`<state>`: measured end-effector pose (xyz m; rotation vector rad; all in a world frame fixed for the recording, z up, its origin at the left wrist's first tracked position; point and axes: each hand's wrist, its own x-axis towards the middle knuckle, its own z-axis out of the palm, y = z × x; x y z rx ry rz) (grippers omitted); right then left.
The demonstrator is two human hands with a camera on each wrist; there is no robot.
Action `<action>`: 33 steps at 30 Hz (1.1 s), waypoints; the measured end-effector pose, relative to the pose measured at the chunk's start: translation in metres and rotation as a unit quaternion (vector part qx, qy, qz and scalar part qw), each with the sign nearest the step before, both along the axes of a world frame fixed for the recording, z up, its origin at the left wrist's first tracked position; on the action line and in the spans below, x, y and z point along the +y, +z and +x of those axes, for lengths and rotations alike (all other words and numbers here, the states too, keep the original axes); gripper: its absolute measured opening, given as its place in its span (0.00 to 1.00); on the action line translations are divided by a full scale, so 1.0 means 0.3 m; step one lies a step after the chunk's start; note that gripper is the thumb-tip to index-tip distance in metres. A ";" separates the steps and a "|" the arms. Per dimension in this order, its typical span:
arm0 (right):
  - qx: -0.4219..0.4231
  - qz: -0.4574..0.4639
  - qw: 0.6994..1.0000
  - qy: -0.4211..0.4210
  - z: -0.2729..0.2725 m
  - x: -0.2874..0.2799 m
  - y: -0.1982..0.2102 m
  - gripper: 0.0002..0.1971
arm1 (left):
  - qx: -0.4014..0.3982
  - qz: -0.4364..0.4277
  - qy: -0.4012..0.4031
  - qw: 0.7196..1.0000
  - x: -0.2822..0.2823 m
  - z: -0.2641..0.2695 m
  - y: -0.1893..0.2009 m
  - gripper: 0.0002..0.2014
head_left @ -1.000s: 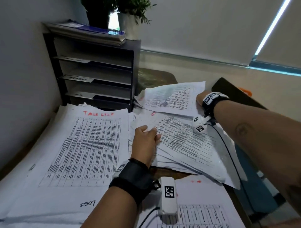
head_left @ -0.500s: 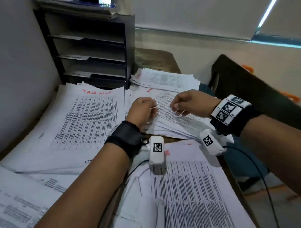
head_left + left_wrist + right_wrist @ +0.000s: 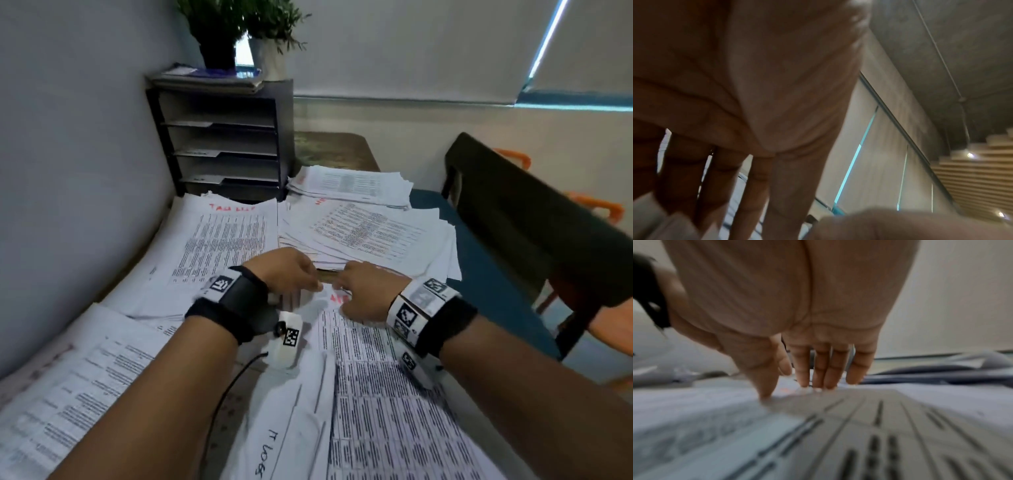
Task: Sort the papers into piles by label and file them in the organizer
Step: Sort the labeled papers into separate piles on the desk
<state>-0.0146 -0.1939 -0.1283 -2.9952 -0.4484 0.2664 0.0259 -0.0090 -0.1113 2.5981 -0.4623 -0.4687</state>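
Under both hands, near the front of the surface (image 3: 329, 147): a printed sheet (image 3: 383, 394) with a red label at its top edge. Right hand (image 3: 364, 291) lies flat on that top edge, fingers (image 3: 819, 369) straight and together, tips and thumb pressing the paper; nothing gripped. Left hand (image 3: 284, 270) just left of it, nearly touching, fingers (image 3: 719, 177) extended over the same edge; the head view is blurred there, but the wrist view shows them straight, not curled round anything.

Just beyond the hands: a loose, fanned pile of papers (image 3: 366, 236). Beyond that, a neater stack (image 3: 349, 185), red mark at its corner. Left of the left hand: a large pile topped by a sheet with a red heading (image 3: 226, 236). Further left and nearer, more printed sheets (image 3: 75, 383).

Far beyond the left hand, against the wall: black organizer (image 3: 222, 140), tiered trays, some papers in them. Booklets (image 3: 209, 77) and two potted plants (image 3: 239, 31) on top.

Right of the right hand, off the surface: dark chair (image 3: 520, 219).
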 end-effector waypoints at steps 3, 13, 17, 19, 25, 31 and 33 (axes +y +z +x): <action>-0.020 0.002 1.000 -0.019 0.009 0.006 -0.012 0.17 | -0.027 0.048 -0.003 0.998 -0.039 -0.047 -0.012 0.10; -0.154 0.088 0.984 -0.036 -0.050 -0.056 0.027 0.02 | -0.076 -0.010 -0.028 0.997 -0.096 -0.110 0.020 0.06; -0.229 0.170 0.957 -0.048 -0.086 -0.111 0.062 0.06 | -0.074 -0.126 -0.012 0.989 -0.076 -0.124 0.034 0.09; -0.277 0.182 0.939 -0.096 -0.086 -0.148 0.071 0.17 | -0.086 -0.169 0.012 0.982 -0.045 -0.121 0.036 0.13; -0.231 0.232 0.897 -0.298 -0.040 -0.265 0.088 0.40 | -0.089 -0.364 0.209 0.903 0.067 -0.086 0.046 0.12; -0.131 0.412 0.802 -0.412 0.042 -0.340 0.022 0.38 | -0.081 -0.464 0.301 0.829 0.124 0.048 -0.111 0.15; -0.128 0.441 0.768 -0.446 0.056 -0.353 0.014 0.39 | -0.077 -0.483 0.329 0.808 0.144 0.083 -0.158 0.17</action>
